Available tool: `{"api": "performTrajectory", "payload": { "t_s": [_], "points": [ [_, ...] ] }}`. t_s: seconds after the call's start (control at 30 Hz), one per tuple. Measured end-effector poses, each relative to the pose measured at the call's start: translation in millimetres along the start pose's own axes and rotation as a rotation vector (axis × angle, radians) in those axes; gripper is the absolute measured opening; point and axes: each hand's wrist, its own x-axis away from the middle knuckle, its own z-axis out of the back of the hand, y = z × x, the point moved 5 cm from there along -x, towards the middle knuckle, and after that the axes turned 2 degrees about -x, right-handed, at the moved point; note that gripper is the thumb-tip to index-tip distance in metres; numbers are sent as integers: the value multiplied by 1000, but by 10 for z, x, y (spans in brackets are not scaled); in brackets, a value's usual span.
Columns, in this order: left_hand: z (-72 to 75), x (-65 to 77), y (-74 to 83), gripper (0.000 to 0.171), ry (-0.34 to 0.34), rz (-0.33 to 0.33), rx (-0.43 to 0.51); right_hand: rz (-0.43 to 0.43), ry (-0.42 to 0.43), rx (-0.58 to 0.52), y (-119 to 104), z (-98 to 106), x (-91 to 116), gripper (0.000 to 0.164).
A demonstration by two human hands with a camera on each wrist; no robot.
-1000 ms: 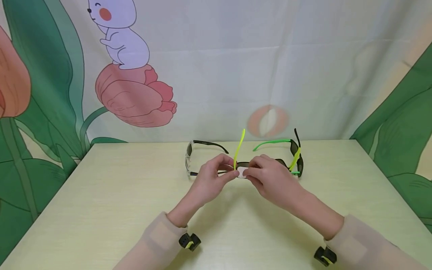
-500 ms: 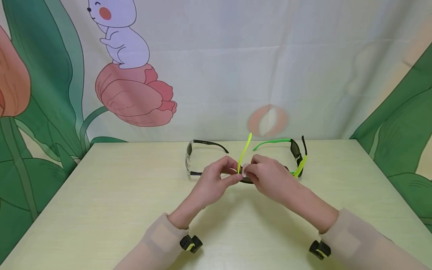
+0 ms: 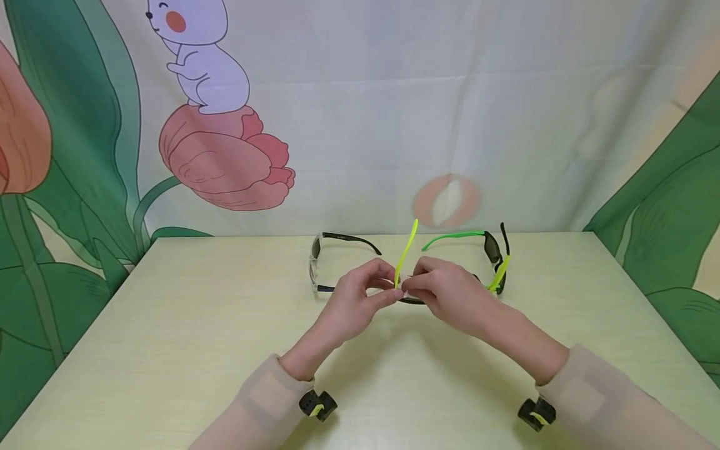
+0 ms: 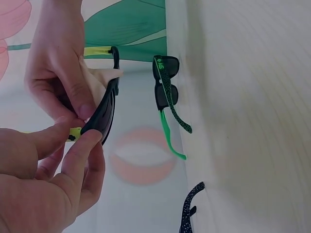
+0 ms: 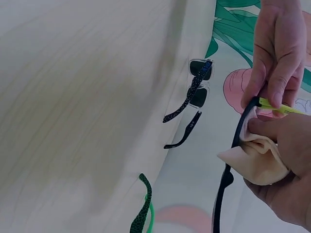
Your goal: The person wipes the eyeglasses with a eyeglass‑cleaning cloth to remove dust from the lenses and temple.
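My left hand (image 3: pixel 355 299) pinches one end of a pair of black-framed sunglasses (image 4: pixel 103 119) with yellow temples, near the hinge. The sunglasses are held up above the table with their temples unfolded. In my right hand (image 3: pixel 458 303) is a pale, bunched cloth (image 5: pixel 262 158). Its fingers press the cloth against the inner side of the lens beside the left hand, as the right wrist view shows. Seen from the head, the cloth is mostly hidden by the fingers. A yellow temple (image 3: pixel 407 250) points up and away past the left fingertips.
Behind the hands, clear-framed sunglasses (image 5: pixel 198 97) with dark temples stand on the left of the table (image 3: pixel 185 331). Sunglasses with green temples (image 4: pixel 166 92) stand on the right. A printed curtain (image 3: pixel 360 125) hangs along the table's far edge.
The held sunglasses have shifted slightly right and tilted. The cloth, showing plainly over the lens a second ago, is now mostly covered by the right fingers. Both other pairs stay put.
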Motion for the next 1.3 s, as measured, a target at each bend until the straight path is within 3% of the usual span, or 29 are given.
{"api": "performTrajectory", "payload": {
  "t_s": [0.23, 0.53, 0.77, 1.07, 1.3],
  "points": [
    [26, -16, -1, 15, 17, -17, -3, -8, -53, 39, 5, 36, 15, 16],
    [-1, -18, 31, 16, 11, 5, -8, -66, -29, 164, -19, 21, -2, 11],
    [-13, -18, 28, 14, 3, 10, 5, -52, -4, 116, -33, 18, 1, 14],
    [-2, -19, -4, 17, 25, -13, 22, -9, -45, 85, -54, 43, 6, 18],
    [11, -23, 16, 17, 37, -5, 8, -82, -84, 173, -56, 42, 1, 14]
  ]
}}
